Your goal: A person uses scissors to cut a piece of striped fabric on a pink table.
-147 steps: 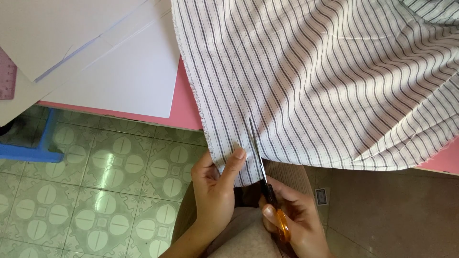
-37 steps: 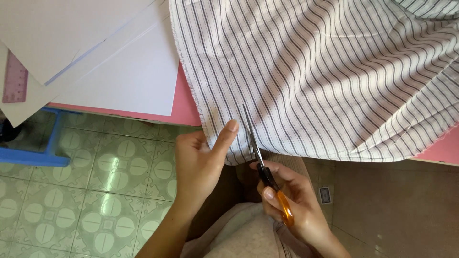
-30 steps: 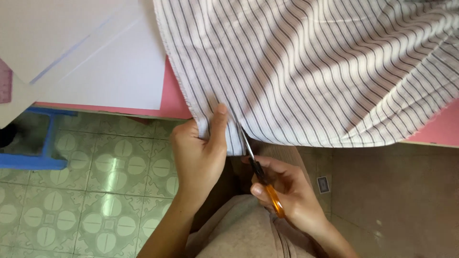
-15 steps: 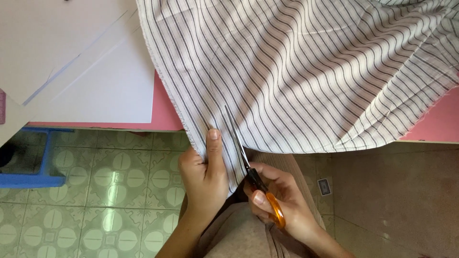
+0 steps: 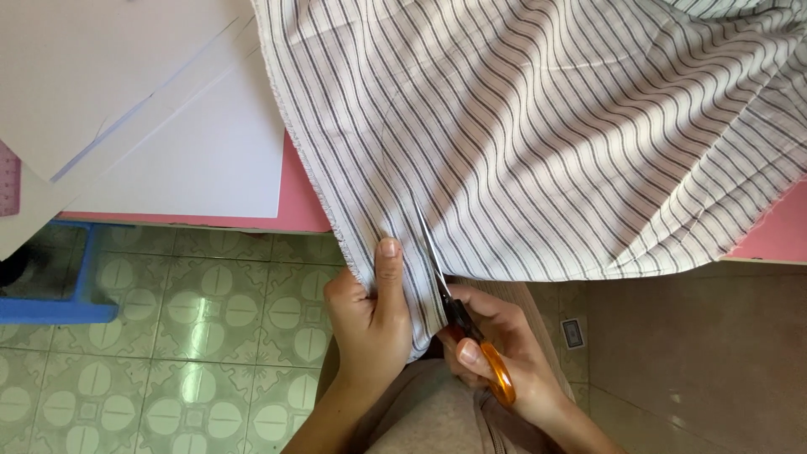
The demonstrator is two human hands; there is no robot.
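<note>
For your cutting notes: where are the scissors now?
Head view, low centre: scissors in the right hand, blades in the striped cloth, beside the left hand.

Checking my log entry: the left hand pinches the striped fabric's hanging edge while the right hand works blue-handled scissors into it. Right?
Not quite. The head view shows the scissors have orange handles, not blue. The rest holds: left hand pinches the striped fabric, right hand cuts.

Matt striped cloth (image 5: 538,134), glossy floor tiles (image 5: 193,336)

Green patterned floor tiles (image 5: 193,336) are seen below the pink table edge (image 5: 307,214); daylight is reflected there. A blue stool (image 5: 59,307) stands at left.
</note>
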